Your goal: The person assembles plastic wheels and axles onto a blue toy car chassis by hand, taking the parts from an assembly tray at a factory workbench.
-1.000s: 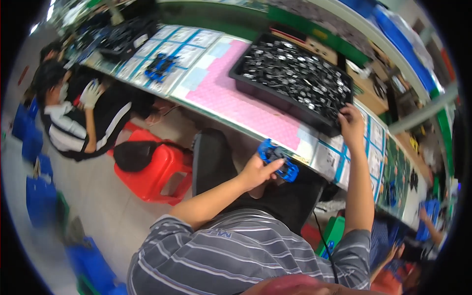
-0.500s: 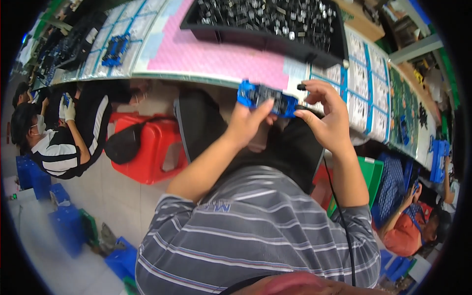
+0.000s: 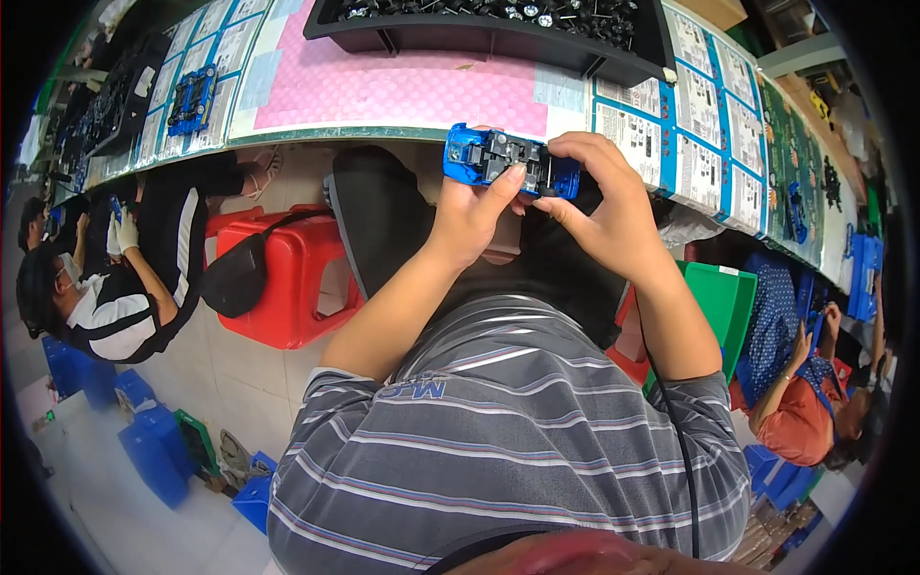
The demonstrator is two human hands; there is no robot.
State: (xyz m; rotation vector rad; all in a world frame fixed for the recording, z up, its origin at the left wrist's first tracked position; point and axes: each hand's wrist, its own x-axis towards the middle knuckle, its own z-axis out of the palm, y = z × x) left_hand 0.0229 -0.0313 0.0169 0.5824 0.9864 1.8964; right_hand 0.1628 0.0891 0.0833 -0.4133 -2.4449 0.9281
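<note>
A toy car (image 3: 494, 158) with a shiny blue body is held underside up, its black chassis showing, over my lap at the table's front edge. My left hand (image 3: 467, 216) is closed around its near side, the thumb lying on the chassis. At the car's right end my right hand (image 3: 613, 206) spans a wheel axle (image 3: 548, 182) between thumb and index finger. The axle lies against the underside; the fingertips cover most of its black wheels. Beyond the car a black tray (image 3: 479, 38) holds many small black wheels with metal axles.
A pink bubble-wrap sheet (image 3: 402, 96) covers the table in front of me. To the left, another blue toy car (image 3: 192, 99) lies wheels up on printed sheets. A red stool (image 3: 302, 278) and a green bin (image 3: 714, 311) flank me. Co-workers sit at both sides.
My right hand has brought the wheel axle from beside the car onto its right end. Car and hands have shifted slightly up and left in view; the tray appears farther up.
</note>
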